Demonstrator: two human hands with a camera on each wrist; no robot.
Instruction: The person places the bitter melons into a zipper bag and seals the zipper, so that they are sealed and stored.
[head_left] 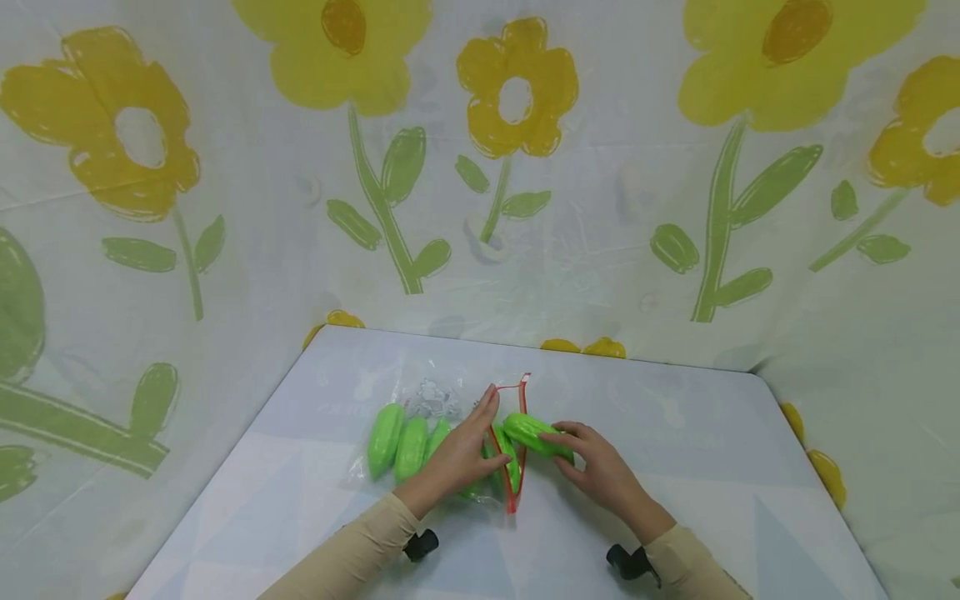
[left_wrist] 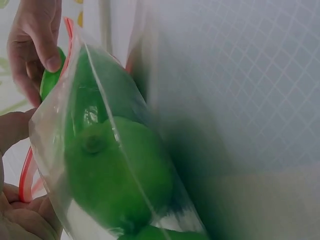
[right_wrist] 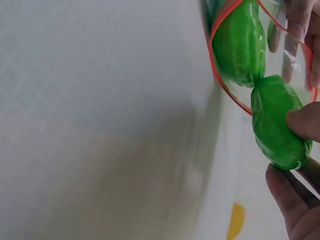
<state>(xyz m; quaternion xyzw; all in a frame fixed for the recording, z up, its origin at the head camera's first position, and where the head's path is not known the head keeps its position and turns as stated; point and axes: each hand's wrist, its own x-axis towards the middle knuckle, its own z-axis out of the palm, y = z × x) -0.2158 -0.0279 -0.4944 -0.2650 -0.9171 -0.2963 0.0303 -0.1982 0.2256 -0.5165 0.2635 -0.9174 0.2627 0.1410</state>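
Note:
In the head view, a clear zip bag [head_left: 480, 498] with a red seal strip lies on its side, its mouth facing right. Several elongated green fruits [head_left: 386, 442] lie inside it. My left hand [head_left: 459, 454] lies over the bag at its mouth, the thumb and fingers gripping the lip and holding it spread. With fingertips and thumb, my right hand [head_left: 603, 475] pinches another elongated green fruit [right_wrist: 275, 120] right at the opening. Its tip meets a bagged fruit [right_wrist: 240, 47] in the right wrist view. The left palm is mostly hidden in the wrist views.
The bag rests on a pale table [head_left: 675, 450] with a faint geometric print. Behind it hangs a white curtain [head_left: 600, 242] with yellow flowers. Black wrist mounts [head_left: 422, 546] show below each hand.

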